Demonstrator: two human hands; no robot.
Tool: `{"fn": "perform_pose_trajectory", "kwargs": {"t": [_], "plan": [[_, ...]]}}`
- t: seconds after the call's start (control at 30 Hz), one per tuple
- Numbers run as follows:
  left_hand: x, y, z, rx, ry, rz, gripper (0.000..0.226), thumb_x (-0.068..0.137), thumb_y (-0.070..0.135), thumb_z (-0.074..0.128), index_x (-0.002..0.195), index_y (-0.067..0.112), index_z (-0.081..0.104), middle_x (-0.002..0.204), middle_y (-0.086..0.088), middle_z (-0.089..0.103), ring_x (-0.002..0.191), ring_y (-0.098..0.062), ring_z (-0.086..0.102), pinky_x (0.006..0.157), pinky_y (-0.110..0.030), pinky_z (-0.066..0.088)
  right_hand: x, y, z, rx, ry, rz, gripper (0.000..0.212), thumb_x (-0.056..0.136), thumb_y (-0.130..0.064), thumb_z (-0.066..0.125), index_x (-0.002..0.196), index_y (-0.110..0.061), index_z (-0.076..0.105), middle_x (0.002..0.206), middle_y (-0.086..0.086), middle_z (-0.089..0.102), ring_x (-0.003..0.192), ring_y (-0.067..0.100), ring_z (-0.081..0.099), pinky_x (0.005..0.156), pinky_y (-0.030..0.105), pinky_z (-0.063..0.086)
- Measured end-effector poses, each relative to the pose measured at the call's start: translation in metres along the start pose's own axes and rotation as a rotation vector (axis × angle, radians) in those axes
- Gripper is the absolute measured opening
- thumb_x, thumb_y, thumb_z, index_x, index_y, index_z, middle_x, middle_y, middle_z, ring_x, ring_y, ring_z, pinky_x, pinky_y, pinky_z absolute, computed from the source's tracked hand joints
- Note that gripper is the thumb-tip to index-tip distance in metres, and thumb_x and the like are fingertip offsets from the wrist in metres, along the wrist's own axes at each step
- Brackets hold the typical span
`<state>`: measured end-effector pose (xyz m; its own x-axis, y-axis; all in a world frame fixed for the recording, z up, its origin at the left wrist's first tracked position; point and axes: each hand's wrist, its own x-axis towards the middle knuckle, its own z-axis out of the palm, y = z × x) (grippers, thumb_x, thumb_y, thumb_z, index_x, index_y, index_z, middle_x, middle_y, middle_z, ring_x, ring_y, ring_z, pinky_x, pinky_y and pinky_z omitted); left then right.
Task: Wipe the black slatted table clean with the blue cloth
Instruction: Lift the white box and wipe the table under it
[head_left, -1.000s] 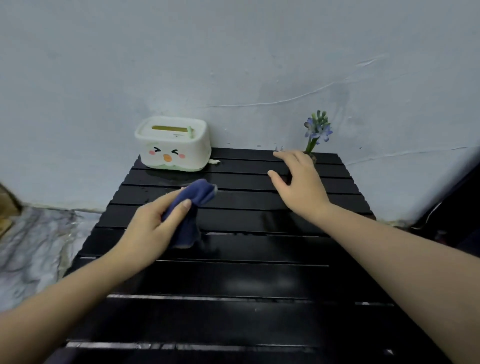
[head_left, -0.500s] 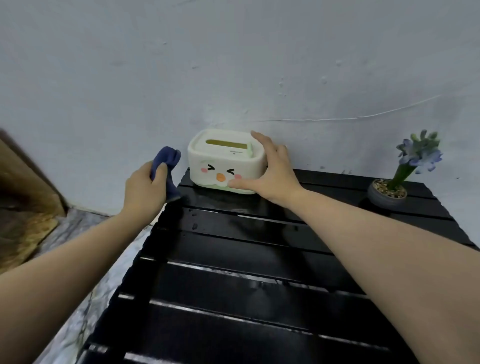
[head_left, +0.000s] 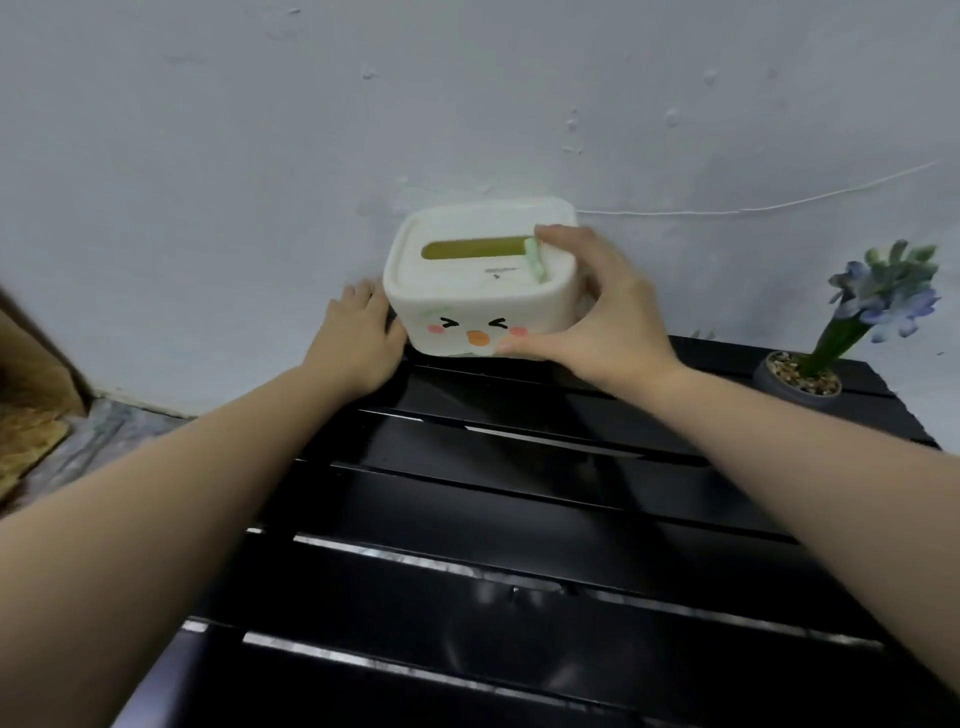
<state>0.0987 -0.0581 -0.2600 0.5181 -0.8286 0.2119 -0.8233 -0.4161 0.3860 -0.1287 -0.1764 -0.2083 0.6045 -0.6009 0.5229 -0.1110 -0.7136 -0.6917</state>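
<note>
The black slatted table (head_left: 519, 519) fills the lower middle of the head view, wet and glossy. My right hand (head_left: 608, 327) grips the right end of a white tissue box with a cartoon face (head_left: 467, 291) and holds it tilted, raised off the far slats by the wall. My left hand (head_left: 358, 338) lies palm down at the table's far left corner, just left of the box and reaching under its edge. The blue cloth does not show; it stays hidden under that palm.
A small grey pot (head_left: 795, 376) with a blue-flowered plant (head_left: 878, 301) stands at the table's far right corner. The pale wall (head_left: 467, 104) rises directly behind the table. Marble floor (head_left: 78, 447) and a brown object (head_left: 31, 415) lie to the left.
My right hand went from the table top to the tissue box and has raised it. My left hand carried the cloth from the table's middle to the far left corner, beside the box.
</note>
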Motion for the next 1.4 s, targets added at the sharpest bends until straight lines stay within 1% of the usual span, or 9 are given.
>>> {"fn": "perform_pose_trajectory", "kwargs": {"t": [0.27, 0.47, 0.57, 0.67, 0.77, 0.83, 0.9, 1.1, 1.4], "plan": [[0.006, 0.049, 0.033, 0.0, -0.017, 0.083, 0.037, 0.1, 0.022, 0.04, 0.135, 0.014, 0.048, 0.131, -0.009, 0.051, 0.115, -0.036, 0.047, 0.089, -0.043, 0.044, 0.017, -0.024, -0.065, 0.099, 0.15, -0.03, 0.08, 0.054, -0.038, 0.1, 0.122, -0.028, 0.058, 0.12, -0.015, 0.062, 0.113, 0.004, 0.062, 0.091, 0.029, 0.058], [-0.046, 0.127, 0.038, -0.257, -0.182, 0.466, 0.04, 0.101, 0.013, 0.045, 0.14, 0.018, 0.053, 0.145, -0.002, 0.052, 0.137, -0.016, 0.045, 0.118, -0.029, 0.026, 0.025, -0.046, -0.066, 0.156, 0.191, -0.064, 0.083, 0.053, -0.037, 0.1, 0.123, -0.024, 0.058, 0.124, -0.007, 0.062, 0.116, 0.012, 0.062, 0.085, 0.036, 0.06], [-0.069, 0.146, 0.031, -0.338, -0.309, 0.604, 0.036, 0.101, 0.016, 0.047, 0.136, 0.02, 0.057, 0.123, 0.005, 0.066, 0.09, 0.015, 0.057, 0.089, -0.015, 0.044, 0.023, -0.049, -0.068, 0.166, 0.192, -0.061, 0.083, 0.053, -0.038, 0.1, 0.123, -0.025, 0.058, 0.124, -0.006, 0.062, 0.116, 0.014, 0.061, 0.085, 0.037, 0.06], [-0.06, 0.152, 0.018, -0.545, -0.291, 0.496, 0.034, 0.1, 0.014, 0.05, 0.133, 0.016, 0.059, 0.086, 0.016, 0.066, 0.058, 0.007, 0.058, 0.069, -0.012, 0.046, 0.02, -0.05, -0.074, 0.147, 0.181, -0.075, 0.085, 0.053, -0.04, 0.1, 0.125, -0.023, 0.058, 0.125, -0.003, 0.063, 0.117, 0.016, 0.061, 0.085, 0.037, 0.06], [-0.032, 0.145, 0.024, -0.468, 0.029, 0.21, 0.049, 0.099, 0.027, 0.048, 0.145, 0.012, 0.041, 0.11, -0.006, 0.068, 0.095, -0.019, 0.068, 0.094, -0.037, 0.051, 0.019, -0.049, -0.083, 0.138, 0.177, -0.074, 0.084, 0.053, -0.04, 0.1, 0.125, -0.024, 0.057, 0.126, -0.003, 0.063, 0.118, 0.016, 0.061, 0.085, 0.038, 0.061], [-0.025, 0.147, 0.043, -0.083, 0.048, -0.008, 0.074, 0.098, 0.042, 0.045, 0.152, 0.001, 0.014, 0.151, -0.026, 0.033, 0.138, -0.042, 0.035, 0.116, -0.049, 0.026, 0.017, -0.045, -0.089, 0.136, 0.187, -0.067, 0.082, 0.054, -0.038, 0.1, 0.123, -0.028, 0.056, 0.125, -0.004, 0.063, 0.117, 0.015, 0.062, 0.086, 0.038, 0.061], [-0.026, 0.16, 0.065, 0.117, -0.025, -0.165, 0.082, 0.099, 0.046, 0.04, 0.152, -0.007, 0.004, 0.158, -0.033, 0.008, 0.146, -0.047, 0.011, 0.12, -0.053, 0.011, 0.014, -0.041, -0.093, 0.136, 0.192, -0.058, 0.082, 0.054, -0.038, 0.1, 0.122, -0.028, 0.056, 0.123, -0.005, 0.064, 0.117, 0.014, 0.062, 0.087, 0.038, 0.06], [-0.018, 0.195, 0.086, 0.201, -0.035, 0.075, 0.057, 0.095, 0.014, 0.042, 0.146, -0.008, 0.027, 0.15, -0.029, 0.032, 0.14, -0.041, 0.03, 0.117, -0.043, 0.022, 0.006, -0.029, -0.105, 0.133, 0.206, -0.038, 0.086, 0.056, -0.039, 0.099, 0.128, -0.019, 0.057, 0.125, -0.001, 0.064, 0.116, 0.016, 0.062, 0.086, 0.035, 0.06], [-0.022, 0.207, 0.071, -0.658, -0.348, 0.313, 0.032, 0.081, 0.011, 0.057, 0.105, 0.015, 0.077, 0.112, 0.0, 0.074, 0.113, -0.012, 0.064, 0.107, -0.032, 0.044, -0.001, -0.026, -0.108, 0.09, 0.217, 0.007, 0.087, 0.052, -0.044, 0.098, 0.128, -0.026, 0.058, 0.124, -0.009, 0.063, 0.114, 0.012, 0.061, 0.089, 0.036, 0.058]]}}
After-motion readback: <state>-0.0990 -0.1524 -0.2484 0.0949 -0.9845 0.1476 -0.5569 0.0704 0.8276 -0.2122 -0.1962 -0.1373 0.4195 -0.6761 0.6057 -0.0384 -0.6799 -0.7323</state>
